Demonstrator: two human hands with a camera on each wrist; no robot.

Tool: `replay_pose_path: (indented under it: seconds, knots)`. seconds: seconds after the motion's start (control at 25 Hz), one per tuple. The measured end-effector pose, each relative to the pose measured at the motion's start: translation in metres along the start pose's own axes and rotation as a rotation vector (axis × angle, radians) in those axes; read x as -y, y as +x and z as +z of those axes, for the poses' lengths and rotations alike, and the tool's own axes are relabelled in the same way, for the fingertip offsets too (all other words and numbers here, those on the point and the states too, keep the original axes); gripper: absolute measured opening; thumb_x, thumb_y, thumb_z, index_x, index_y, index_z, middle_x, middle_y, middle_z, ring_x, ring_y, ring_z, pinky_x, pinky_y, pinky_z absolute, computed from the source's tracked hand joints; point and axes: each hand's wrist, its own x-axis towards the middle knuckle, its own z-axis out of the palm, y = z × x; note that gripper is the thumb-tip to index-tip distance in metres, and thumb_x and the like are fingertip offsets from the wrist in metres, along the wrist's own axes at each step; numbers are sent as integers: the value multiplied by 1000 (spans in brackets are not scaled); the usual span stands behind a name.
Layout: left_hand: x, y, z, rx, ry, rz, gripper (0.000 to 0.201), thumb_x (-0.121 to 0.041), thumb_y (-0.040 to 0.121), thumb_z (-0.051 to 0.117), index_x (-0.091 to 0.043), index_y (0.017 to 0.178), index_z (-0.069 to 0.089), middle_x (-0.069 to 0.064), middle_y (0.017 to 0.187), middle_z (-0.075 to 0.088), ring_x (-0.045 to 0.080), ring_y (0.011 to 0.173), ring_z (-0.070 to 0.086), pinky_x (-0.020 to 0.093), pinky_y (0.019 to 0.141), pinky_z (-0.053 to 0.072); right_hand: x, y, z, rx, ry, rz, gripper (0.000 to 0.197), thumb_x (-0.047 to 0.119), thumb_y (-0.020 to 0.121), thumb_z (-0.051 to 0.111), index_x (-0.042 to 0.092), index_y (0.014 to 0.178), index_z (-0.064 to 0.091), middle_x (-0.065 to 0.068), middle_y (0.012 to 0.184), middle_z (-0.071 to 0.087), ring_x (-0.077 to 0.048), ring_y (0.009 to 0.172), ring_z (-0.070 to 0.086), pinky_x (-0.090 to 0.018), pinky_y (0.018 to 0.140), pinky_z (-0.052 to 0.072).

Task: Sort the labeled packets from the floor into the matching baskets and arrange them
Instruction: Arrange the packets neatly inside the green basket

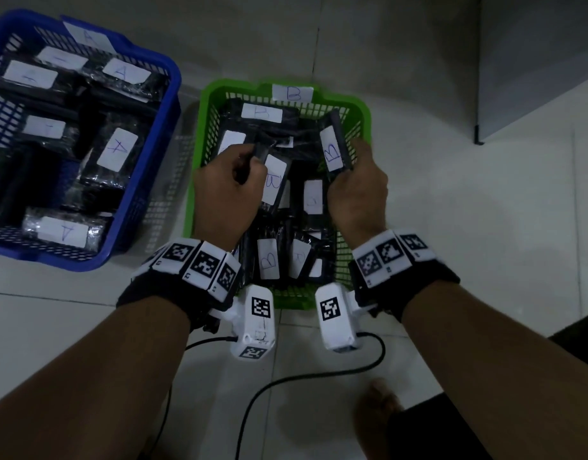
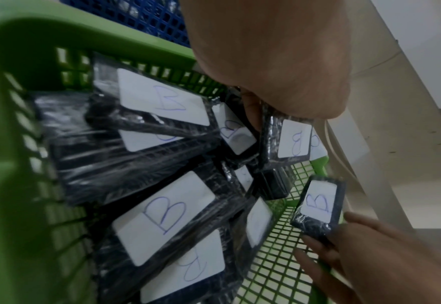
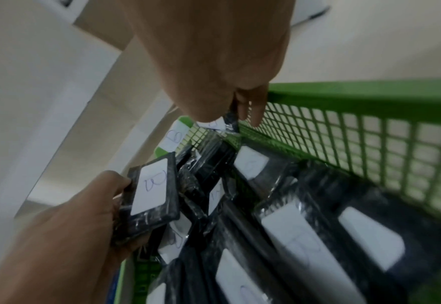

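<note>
Floor tiles [image 1: 452, 227] nearest the person carry only cables; no loose packet shows there, so the sorting proper looks finished and what remains is arranging. Beyond the wrists stands the green basket [image 1: 364, 109], tagged B on its far rim and crowded with black packets bearing B labels, many overlapping and askew. Over its left side the left hand [image 1: 228, 190] has its fingers curled round the edge of a B packet [image 1: 274, 180]. At the right wall the right hand [image 1: 357, 190] pinches another packet [image 1: 332, 149], held on edge with its B label facing left, not yet laid down. Further off, at the far left, the blue basket [image 1: 168, 104] holds its A packets [image 1: 117, 149], lying loosely too and seemingly due for tidying.
</note>
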Motion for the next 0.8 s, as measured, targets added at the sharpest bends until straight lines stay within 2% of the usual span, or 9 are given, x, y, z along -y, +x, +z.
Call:
replay_pose_path:
  seconds: [0.12, 0.2, 0.28, 0.32, 0.4, 0.52, 0.6, 0.72, 0.8]
  knots:
    - [-3, 10, 6, 9, -13, 13, 26, -28, 89, 52, -14, 101, 70, 6, 78, 71, 20, 72, 68, 43, 68, 57, -3, 2, 2, -100, 102, 44, 39, 3, 94, 42, 16, 130, 53, -12, 110, 69, -28, 93, 66, -34, 83, 55]
    - [-6, 15, 7, 6, -4, 27, 27, -29, 88, 52, -16, 105, 70, 2, 78, 72, 16, 70, 67, 40, 68, 57, -4, 3, 6, -145, 137, 101, 36, 3, 94, 42, 15, 123, 60, -9, 109, 70, -21, 89, 65, -22, 79, 49]
    - [-8, 21, 8, 5, 24, 65, 29, -28, 88, 52, -19, 111, 68, -1, 81, 72, 11, 70, 66, 34, 69, 57, -6, -4, 13, -166, 160, 172, 34, 5, 94, 42, 15, 117, 65, -8, 110, 71, -20, 93, 63, -11, 76, 38]
    - [-10, 24, 8, 18, 27, 81, 31, -27, 89, 52, -19, 115, 67, -2, 83, 72, 8, 69, 64, 31, 69, 57, -7, -9, 16, -169, 165, 187, 33, 5, 94, 43, 15, 115, 67, -8, 110, 71, -21, 96, 64, -11, 79, 39]
    - [-14, 32, 9, 71, 24, 104, 34, -28, 90, 54, -21, 121, 65, -3, 87, 72, 5, 66, 62, 27, 69, 56, -9, -19, 23, -169, 173, 189, 33, 6, 92, 44, 14, 113, 69, -8, 107, 72, -24, 97, 65, -22, 87, 46]
    - [-16, 45, 14, 189, 95, 194, 34, -31, 91, 53, -23, 121, 67, -4, 84, 73, 8, 68, 64, 30, 69, 56, -14, -31, 28, -178, 149, 165, 33, 3, 91, 44, 10, 113, 68, -12, 100, 72, -26, 89, 66, -20, 77, 44]
    - [-19, 52, 17, 270, 151, 262, 35, -32, 90, 50, -26, 121, 67, -4, 82, 73, 11, 71, 65, 31, 71, 55, -18, -38, 30, -161, 127, 143, 32, 3, 91, 45, 9, 114, 66, -15, 99, 69, -28, 87, 65, -22, 74, 44]
    - [-23, 63, 24, 357, 202, 374, 35, -29, 92, 50, -23, 122, 67, -2, 97, 75, 12, 84, 68, 24, 77, 53, -20, -46, 35, -59, -26, 162, 30, 17, 93, 49, 11, 121, 60, -18, 103, 62, -34, 88, 61, -35, 74, 50]
    - [-24, 68, 27, 417, 252, 429, 35, -29, 92, 51, -24, 124, 66, -3, 102, 74, 12, 90, 67, 22, 78, 50, -21, -45, 41, 15, -134, 141, 36, 27, 90, 59, 10, 122, 55, -18, 108, 59, -36, 92, 59, -41, 77, 52]
